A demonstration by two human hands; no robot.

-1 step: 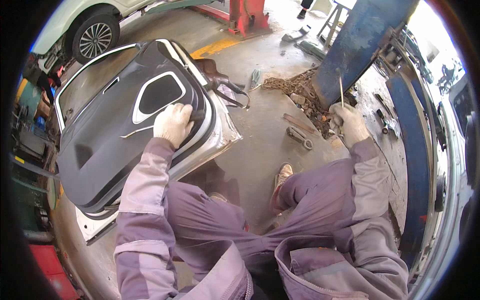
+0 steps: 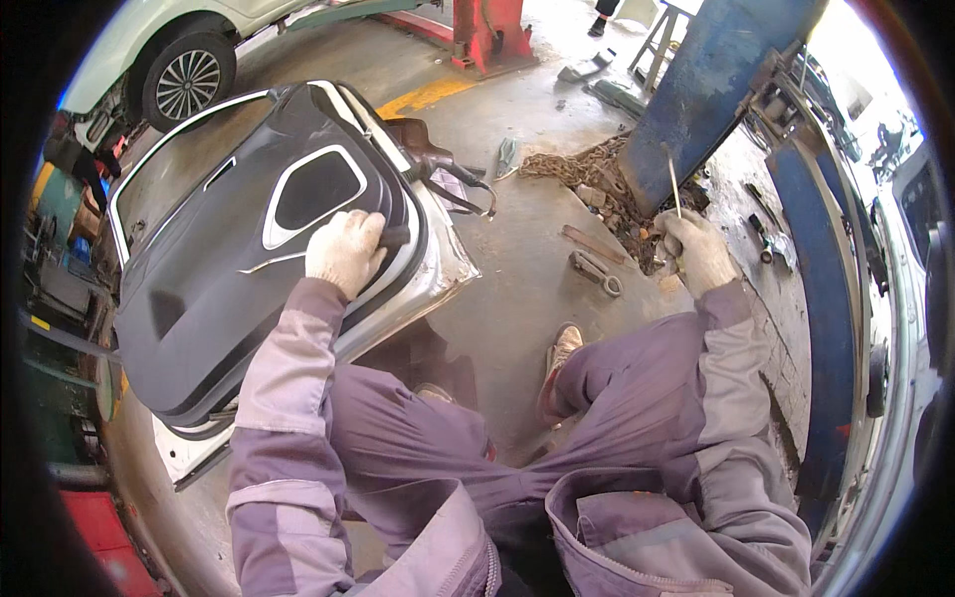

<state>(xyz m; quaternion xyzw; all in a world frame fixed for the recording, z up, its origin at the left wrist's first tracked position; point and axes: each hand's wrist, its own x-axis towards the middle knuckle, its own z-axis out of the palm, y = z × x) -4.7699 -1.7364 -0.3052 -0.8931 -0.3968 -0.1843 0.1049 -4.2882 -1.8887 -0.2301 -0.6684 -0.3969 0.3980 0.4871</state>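
My left hand [image 2: 344, 249], in a pale knit glove, is closed on a slim bent metal tool [image 2: 271, 264] lying across a black interior panel [image 2: 189, 318]; what seems its dark handle shows beside my fingers. The panel is on a white car door [image 2: 448, 264], with a pale-framed opening beside my hand. My right hand [image 2: 694, 247], also gloved, grips a thin pale rod [image 2: 673, 184] that points upward in front of the blue post.
Blue post [image 2: 686, 99] at right, with rusty chain [image 2: 567, 169] at its foot. Loose tools [image 2: 597, 274] lie on the floor. A raised white car [image 2: 149, 30], red lift base [image 2: 487, 40], dark-clad person [image 2: 85, 164] at far left and another person's foot [image 2: 599, 25] are beyond.
The view has shifted very slightly; both my hands keep their grips, and the door appears a few pixels lower in the picture.
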